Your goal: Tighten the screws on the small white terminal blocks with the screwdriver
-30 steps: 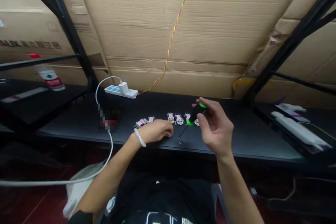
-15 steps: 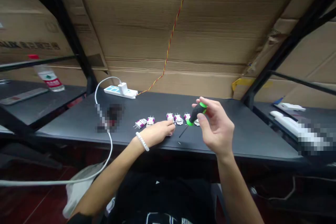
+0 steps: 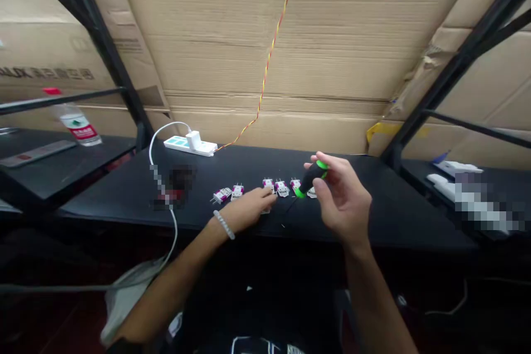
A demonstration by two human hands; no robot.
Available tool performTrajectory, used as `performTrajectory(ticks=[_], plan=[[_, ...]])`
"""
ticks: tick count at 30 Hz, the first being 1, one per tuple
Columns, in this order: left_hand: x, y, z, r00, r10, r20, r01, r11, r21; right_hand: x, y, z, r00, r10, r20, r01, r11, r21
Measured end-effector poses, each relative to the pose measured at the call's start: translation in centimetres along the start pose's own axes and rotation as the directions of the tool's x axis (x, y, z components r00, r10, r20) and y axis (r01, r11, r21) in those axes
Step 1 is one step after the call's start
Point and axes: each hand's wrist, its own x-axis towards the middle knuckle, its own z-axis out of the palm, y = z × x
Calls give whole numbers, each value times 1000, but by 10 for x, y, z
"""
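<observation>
In the head view, my right hand [image 3: 346, 199] is wrapped round a screwdriver [image 3: 310, 178] with a black and green handle. Its thin shaft slants down to the left, over the tabletop. My left hand [image 3: 251, 206] rests low on the table with bent fingers, on a small white plug part [image 3: 266, 211] that they mostly cover. Just beyond these fingertips lies a white and purple plug part [image 3: 268, 183] with metal pins. Similar parts lie in a loose row: one [image 3: 282, 188] between the hands, another [image 3: 238, 192] left of my left hand.
A white power strip [image 3: 191, 145] with a charger and white cable stands at the back left. The cable [image 3: 174, 227] hangs over the front edge. Black metal frame posts [image 3: 120, 66] flank the black table [image 3: 398, 210]. A water bottle [image 3: 81, 124] is on the left.
Both hands stay almost where they were, with the screwdriver still in my right hand. The picture is brighter at the back now.
</observation>
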Motion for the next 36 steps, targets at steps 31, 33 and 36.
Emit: performTrajectory(ticks=[31, 33, 36], plan=[[-8, -7, -21, 984, 145, 106, -110, 952, -285, 10, 0, -29, 998, -12, -65, 8, 998, -69], [-9, -5, -22, 981, 171, 92, -133, 938, -322, 10, 0, -29, 998, -18, -56, 14, 998, -67], [-10, 1, -23, 980, 190, 56, -160, 926, -342, 11, 1, -30, 998, -25, -56, 21, 997, -70]])
